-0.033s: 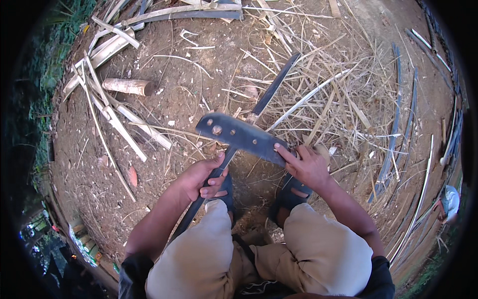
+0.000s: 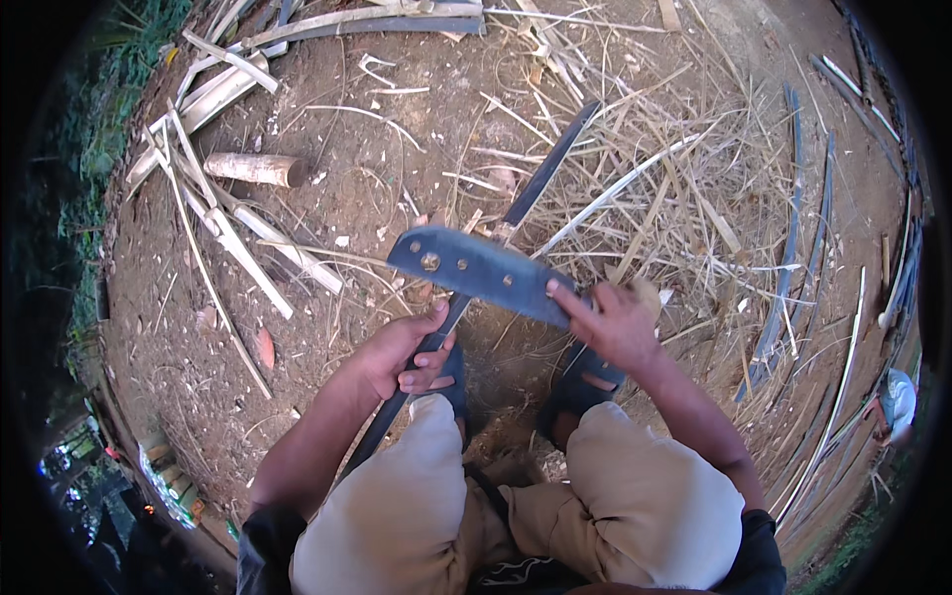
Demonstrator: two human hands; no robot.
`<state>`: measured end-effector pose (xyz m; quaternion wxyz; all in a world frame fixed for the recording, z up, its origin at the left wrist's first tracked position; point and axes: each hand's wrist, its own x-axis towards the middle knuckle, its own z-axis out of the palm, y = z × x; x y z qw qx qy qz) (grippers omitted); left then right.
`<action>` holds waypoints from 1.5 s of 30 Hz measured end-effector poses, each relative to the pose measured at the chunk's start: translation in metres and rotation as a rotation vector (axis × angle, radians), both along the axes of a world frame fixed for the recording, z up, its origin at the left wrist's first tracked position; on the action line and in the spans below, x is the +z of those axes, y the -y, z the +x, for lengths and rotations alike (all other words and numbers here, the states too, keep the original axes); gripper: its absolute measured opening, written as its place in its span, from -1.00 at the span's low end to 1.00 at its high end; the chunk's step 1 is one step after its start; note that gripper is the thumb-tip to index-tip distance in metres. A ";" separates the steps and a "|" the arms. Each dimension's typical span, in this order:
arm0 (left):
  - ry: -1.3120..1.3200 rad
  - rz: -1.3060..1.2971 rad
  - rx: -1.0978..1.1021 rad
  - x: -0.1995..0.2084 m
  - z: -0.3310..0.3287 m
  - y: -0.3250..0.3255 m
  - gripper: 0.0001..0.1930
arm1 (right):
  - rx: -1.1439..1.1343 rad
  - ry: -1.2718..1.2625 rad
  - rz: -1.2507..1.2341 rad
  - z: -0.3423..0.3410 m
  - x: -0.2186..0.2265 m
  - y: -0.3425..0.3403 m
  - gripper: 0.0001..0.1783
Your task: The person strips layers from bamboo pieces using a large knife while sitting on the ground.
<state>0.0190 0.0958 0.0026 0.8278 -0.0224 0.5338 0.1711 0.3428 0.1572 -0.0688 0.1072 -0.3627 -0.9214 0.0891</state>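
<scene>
The left hand (image 2: 405,359) closes around a dark strip (image 2: 545,178) slanting forward over the ground (image 2: 436,129); the right hand (image 2: 623,325) grips a broad knife (image 2: 484,272), blade across the strip. Probably trimming; another stroke would call for steady left fingers. Pale slivers (image 2: 684,188) lie beyond, rightward.

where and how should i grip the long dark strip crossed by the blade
Probably the near part of the long dark strip, from the left, where the left hand wraps it: it's slender there, and the blade crosses farther out.
</scene>
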 end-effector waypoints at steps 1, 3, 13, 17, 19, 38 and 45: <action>0.018 -0.006 0.011 -0.001 0.000 0.006 -0.48 | -0.079 0.034 -0.044 0.001 -0.007 -0.005 -0.27; 0.035 0.021 -0.017 -0.002 0.001 0.008 -0.48 | -0.346 0.055 -0.152 0.006 -0.030 -0.022 -0.33; 0.064 0.018 0.033 -0.008 -0.004 0.021 -0.52 | -0.089 0.006 -0.144 -0.012 -0.004 0.012 -0.26; 0.028 -0.004 0.001 0.001 0.003 0.010 -0.51 | -0.314 -0.139 -0.299 -0.009 -0.015 0.001 -0.29; 0.035 -0.012 0.011 0.000 0.001 0.012 -0.51 | -0.207 -0.026 -0.338 -0.013 0.004 0.011 -0.28; 0.039 0.030 0.046 -0.007 -0.003 0.027 -0.57 | -0.452 -0.077 -0.337 0.032 -0.050 -0.049 -0.24; 0.063 -0.026 0.071 -0.014 -0.013 0.036 -0.65 | -0.200 0.175 -0.176 0.021 -0.020 -0.041 -0.44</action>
